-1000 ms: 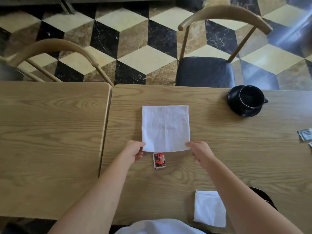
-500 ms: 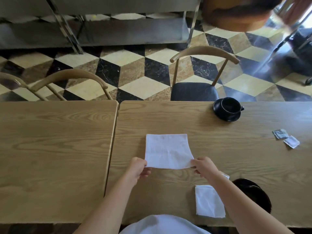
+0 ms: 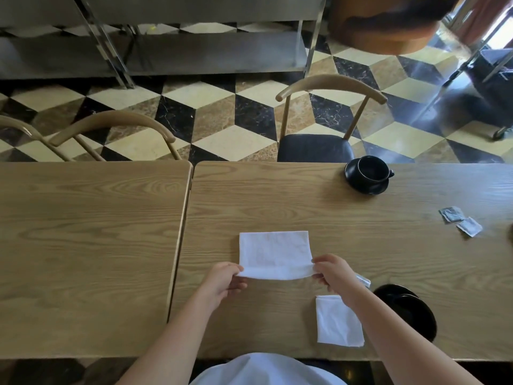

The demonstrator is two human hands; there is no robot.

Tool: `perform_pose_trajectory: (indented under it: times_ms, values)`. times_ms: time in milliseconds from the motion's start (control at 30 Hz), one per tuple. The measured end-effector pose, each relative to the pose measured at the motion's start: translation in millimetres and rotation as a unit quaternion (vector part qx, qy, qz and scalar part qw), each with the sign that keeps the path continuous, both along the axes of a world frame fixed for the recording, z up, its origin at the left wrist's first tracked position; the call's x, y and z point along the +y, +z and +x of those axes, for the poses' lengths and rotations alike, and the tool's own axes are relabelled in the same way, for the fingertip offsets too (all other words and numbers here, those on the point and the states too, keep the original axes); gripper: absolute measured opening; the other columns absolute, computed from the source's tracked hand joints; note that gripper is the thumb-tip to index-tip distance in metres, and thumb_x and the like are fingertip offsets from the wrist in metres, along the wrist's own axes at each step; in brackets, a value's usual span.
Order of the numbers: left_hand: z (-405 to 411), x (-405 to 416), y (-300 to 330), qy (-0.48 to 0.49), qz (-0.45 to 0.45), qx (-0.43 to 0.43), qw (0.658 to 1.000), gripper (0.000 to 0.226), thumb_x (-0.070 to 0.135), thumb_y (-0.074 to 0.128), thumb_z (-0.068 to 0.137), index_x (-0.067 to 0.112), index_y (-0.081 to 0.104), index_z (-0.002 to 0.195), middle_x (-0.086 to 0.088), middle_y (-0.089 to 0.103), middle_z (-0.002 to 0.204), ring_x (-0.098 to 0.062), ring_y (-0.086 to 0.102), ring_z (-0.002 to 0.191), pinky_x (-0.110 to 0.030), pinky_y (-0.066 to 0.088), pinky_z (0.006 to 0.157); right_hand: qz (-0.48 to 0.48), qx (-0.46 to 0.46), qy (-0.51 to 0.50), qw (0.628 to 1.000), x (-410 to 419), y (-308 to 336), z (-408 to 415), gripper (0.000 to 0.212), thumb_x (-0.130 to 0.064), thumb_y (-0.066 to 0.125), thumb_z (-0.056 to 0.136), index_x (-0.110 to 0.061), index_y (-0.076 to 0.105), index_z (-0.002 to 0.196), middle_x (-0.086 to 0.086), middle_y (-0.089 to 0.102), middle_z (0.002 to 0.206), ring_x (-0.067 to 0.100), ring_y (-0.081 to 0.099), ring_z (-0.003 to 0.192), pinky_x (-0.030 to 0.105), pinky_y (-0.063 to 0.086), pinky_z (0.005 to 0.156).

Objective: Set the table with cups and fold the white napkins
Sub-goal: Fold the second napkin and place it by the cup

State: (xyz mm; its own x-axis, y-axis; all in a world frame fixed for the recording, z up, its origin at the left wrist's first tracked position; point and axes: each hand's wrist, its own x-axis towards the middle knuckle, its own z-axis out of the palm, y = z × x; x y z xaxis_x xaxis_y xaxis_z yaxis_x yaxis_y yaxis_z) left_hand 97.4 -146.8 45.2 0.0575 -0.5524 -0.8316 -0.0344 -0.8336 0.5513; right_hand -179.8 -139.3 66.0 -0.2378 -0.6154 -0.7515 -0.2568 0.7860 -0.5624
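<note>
Nearest: white clothing (image 3: pixel 266 370) of the person shows at the bottom edge, with both bare forearms reaching forward over the right-hand table (image 3: pixel 388 245).
Folded napkin: a small white folded napkin (image 3: pixel 337 320) lies flat near the front edge of that table, just under the right forearm.
Near cup: a black cup on a saucer (image 3: pixel 410 309) sits just to the right of the folded napkin, partly hidden by the right arm.
Left hand: the left hand (image 3: pixel 224 280) pinches the near left corner of the white napkin (image 3: pixel 274 254) between thumb and fingers.
Right hand: the right hand (image 3: pixel 334 273) pinches the near right corner of the same napkin, so the two hands are apart, one at each end of its near edge.
Napkin being folded: it lies in front of the person on the right-hand table, its near edge lifted and curled up off the wood while its far part rests flat.
Packets: two small grey sachets (image 3: pixel 459 220) lie touching each other well to the right.
Far cup: a second black cup with saucer (image 3: pixel 367 175) stands near the table's far edge, in front of a chair with a dark seat (image 3: pixel 315 147).
Left table: a second wooden table (image 3: pixel 88 245) stands just beside the first, with a narrow gap between them.
Floor: cube-patterned tiles (image 3: pixel 216 118) stretch to a metal shelf rack (image 3: pixel 166 48).
</note>
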Motion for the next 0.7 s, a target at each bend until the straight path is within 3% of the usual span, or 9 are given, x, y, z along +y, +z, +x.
perform_pose_trajectory:
  times_ms: [167, 267, 333, 400, 467, 533, 700]
  values:
    - [-3.3, -35.1, 6.9, 0.014, -0.001, 0.023, 1.0, 0.02, -0.004, 0.043, 0.092, -0.001, 0.062, 0.099, -0.022, 0.071, 0.084, -0.029, 0.068, 0.068, -0.034, 0.054, 0.063, 0.014, -0.065, -0.039, 0.997, -33.1, -2.7, -4.1, 0.014, -0.014, 0.064, 0.089, -0.004, 0.071, 0.096, 0.005, 0.067, 0.072, 0.012, 0.05, 0.047, 0.022, 0.033, 0.042]
    - [-2.3, -56.2, 1.6, -0.017, -0.004, -0.011, 1.0, 0.026, -0.011, 0.042, 0.086, 0.0, 0.061, 0.099, -0.019, 0.068, 0.08, -0.025, 0.064, 0.062, -0.027, 0.051, 0.052, 0.023, -0.109, -0.06, 0.992, -57.4, -8.0, -7.0, 0.013, -0.014, 0.062, 0.089, -0.005, 0.07, 0.095, 0.005, 0.064, 0.075, 0.013, 0.053, 0.053, 0.025, 0.032, 0.047]
    - [-0.2, -66.0, -5.7, -0.048, -0.007, -0.045, 0.998, 0.02, -0.009, 0.053, 0.086, 0.002, 0.062, 0.099, -0.014, 0.064, 0.074, -0.019, 0.057, 0.054, -0.021, 0.04, 0.042, 0.024, -0.09, -0.033, 0.995, -71.7, -12.1, -9.5, 0.013, -0.012, 0.06, 0.089, -0.005, 0.07, 0.094, 0.005, 0.065, 0.079, 0.012, 0.056, 0.054, 0.024, 0.034, 0.047]
    - [1.6, -76.2, -18.4, -0.071, -0.007, -0.079, 0.994, 0.012, -0.001, 0.061, 0.089, 0.006, 0.065, 0.098, -0.008, 0.061, 0.069, -0.013, 0.052, 0.048, -0.019, 0.035, 0.042, 0.018, -0.041, 0.031, 0.999, -85.9, -19.5, -12.6, 0.011, -0.011, 0.061, 0.088, -0.01, 0.07, 0.083, 0.002, 0.066, 0.078, 0.008, 0.057, 0.052, 0.021, 0.036, 0.045]
    - [1.0, -85.7, -31.4, -0.084, -0.006, -0.106, 0.991, 0.005, 0.007, 0.065, 0.092, 0.01, 0.065, 0.095, -0.003, 0.059, 0.064, -0.009, 0.048, 0.043, -0.019, 0.035, 0.043, 0.016, 0.001, 0.078, 0.997, -96.5, -29.7, -14.2, 0.016, -0.015, 0.064, 0.088, -0.014, 0.068, 0.073, -0.001, 0.064, 0.071, 0.006, 0.056, 0.05, 0.018, 0.037, 0.042]
    - [-1.8, -94.1, -40.3, -0.091, -0.006, -0.119, 0.989, 0.003, 0.01, 0.066, 0.092, 0.013, 0.064, 0.092, -0.003, 0.058, 0.062, -0.01, 0.046, 0.043, -0.02, 0.035, 0.045, 0.019, 0.021, 0.09, 0.996, -103.0, -40.3, -15.3, 0.016, -0.018, 0.065, 0.089, -0.011, 0.069, 0.075, -0.001, 0.063, 0.068, 0.009, 0.056, 0.054, 0.013, 0.036, 0.038]
    - [-12.1, -112.4, -59.5, -0.096, -0.01, -0.135, 0.986, 0.013, 0.012, 0.067, 0.091, 0.014, 0.056, 0.083, -0.005, 0.057, 0.062, -0.014, 0.046, 0.042, -0.02, 0.034, 0.044, 0.04, 0.036, 0.093, 0.994, -115.3, -63.3, -17.7, 0.024, -0.012, 0.064, 0.088, -0.012, 0.062, 0.064, 0.0, 0.06, 0.061, 0.01, 0.053, 0.049, 0.011, 0.036, 0.036]
